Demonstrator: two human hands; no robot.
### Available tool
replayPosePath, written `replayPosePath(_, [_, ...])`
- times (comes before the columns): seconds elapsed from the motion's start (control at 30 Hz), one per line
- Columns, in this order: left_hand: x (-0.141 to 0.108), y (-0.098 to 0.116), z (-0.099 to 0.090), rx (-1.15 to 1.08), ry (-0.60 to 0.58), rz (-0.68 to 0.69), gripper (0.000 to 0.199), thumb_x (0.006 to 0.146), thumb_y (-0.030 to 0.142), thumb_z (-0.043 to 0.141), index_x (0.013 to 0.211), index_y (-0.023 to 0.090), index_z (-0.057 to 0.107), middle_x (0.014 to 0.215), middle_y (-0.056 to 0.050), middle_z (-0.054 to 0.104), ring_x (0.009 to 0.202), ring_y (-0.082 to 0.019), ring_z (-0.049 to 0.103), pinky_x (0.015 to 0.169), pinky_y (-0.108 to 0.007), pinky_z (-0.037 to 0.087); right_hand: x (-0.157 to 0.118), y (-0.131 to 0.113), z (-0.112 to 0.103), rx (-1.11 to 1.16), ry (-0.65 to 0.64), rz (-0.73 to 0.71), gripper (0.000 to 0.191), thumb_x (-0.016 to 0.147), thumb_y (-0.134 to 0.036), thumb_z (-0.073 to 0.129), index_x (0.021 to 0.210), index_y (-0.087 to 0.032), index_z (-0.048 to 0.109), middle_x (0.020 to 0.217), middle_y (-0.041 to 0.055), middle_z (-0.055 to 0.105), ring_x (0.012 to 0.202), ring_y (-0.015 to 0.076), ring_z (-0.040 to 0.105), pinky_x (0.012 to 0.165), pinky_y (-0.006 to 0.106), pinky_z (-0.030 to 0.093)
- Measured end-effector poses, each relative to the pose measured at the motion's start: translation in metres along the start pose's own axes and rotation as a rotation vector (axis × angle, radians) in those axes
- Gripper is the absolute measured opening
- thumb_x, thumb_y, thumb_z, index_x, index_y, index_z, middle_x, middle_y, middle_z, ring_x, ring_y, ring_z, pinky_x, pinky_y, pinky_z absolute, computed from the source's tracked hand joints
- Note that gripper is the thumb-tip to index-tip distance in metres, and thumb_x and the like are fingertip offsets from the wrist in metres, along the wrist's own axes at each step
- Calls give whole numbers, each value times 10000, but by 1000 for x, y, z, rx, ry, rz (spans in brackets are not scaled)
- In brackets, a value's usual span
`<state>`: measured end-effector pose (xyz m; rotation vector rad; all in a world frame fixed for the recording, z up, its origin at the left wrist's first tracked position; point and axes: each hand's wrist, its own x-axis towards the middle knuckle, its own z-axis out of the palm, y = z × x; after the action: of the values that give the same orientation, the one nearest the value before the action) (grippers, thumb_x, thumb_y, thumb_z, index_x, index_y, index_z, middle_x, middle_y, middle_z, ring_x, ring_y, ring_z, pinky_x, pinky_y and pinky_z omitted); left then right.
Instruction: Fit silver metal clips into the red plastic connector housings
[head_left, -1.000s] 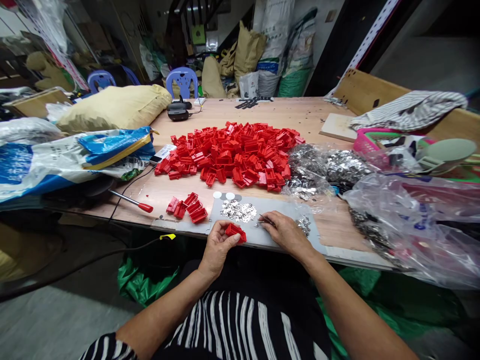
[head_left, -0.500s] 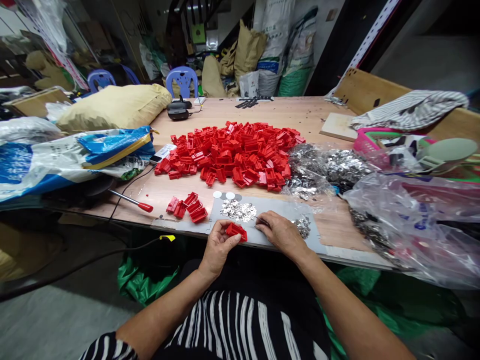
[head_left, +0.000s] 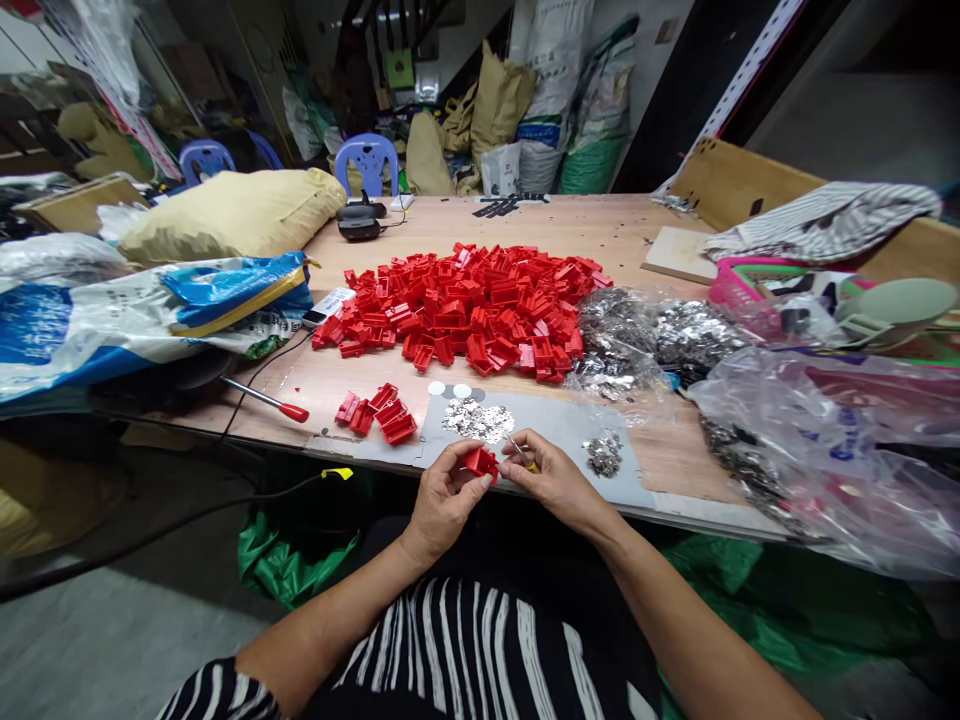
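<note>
Hollow red part (head_left: 480,461) gripped by left hand (head_left: 445,497), slim tool (head_left: 531,466) by right hand (head_left: 559,486); metal-filled clear bag (head_left: 615,335) beside red plastic pile (head_left: 480,308).

Surroundings, left to right

Left: a plump beige woven sack (head_left: 232,212) is lying behind a blue-and-white printed plastic bag (head_left: 135,305). A small black electronic device (head_left: 360,222) is sitting just right of the sack. Far side: a purple-blue plastic chair (head_left: 367,158) is standing; to its right, a tall tan sack (head_left: 501,100) and a white-and-green woven sack (head_left: 596,125) are standing upright. Right: a grey-striped cloth (head_left: 825,225) is draping over a brown wooden board (head_left: 757,172), a pink plastic basket (head_left: 726,285) sitting nearby.
</note>
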<state>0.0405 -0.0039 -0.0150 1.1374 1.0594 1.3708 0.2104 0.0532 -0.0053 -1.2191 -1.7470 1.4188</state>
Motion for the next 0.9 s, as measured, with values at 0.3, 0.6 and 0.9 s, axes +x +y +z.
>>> replayPosePath(0.3, [-2, 4, -2, 16, -99, -15, 386, 812, 240, 650, 1196, 246, 622, 1141, -66, 652, 1061, -221, 615, 960, -347, 471, -7, -8, 7, 224, -45, 143, 369, 715, -469, 706, 863, -209, 490, 630, -60, 564, 497, 78, 434, 467, 201, 302])
replayPosePath(0.6, [4, 3, 2, -377, -14, -227, 453, 755, 219, 700, 1200, 208, 611, 1042, -53, 689, 986, -182, 616, 907, -309, 458, -18, -13, -3, 285, -40, 124, 382, 792, -544, 617, 880, -207, 460, 717, -43, 567, 450, 43, 377, 425, 190, 243])
replayPosePath(0.9, [15, -6, -12, 4, -26, -55, 393, 754, 199, 680, 1135, 211, 585, 1039, -34, 639, 935, -163, 605, 867, -296, 462, -22, -2, -4, -293, 83, -121, 267, 923, -342, 449, 1078, -217, 627, 888, 48, 574, 754, 168, 583, 693, 299, 474])
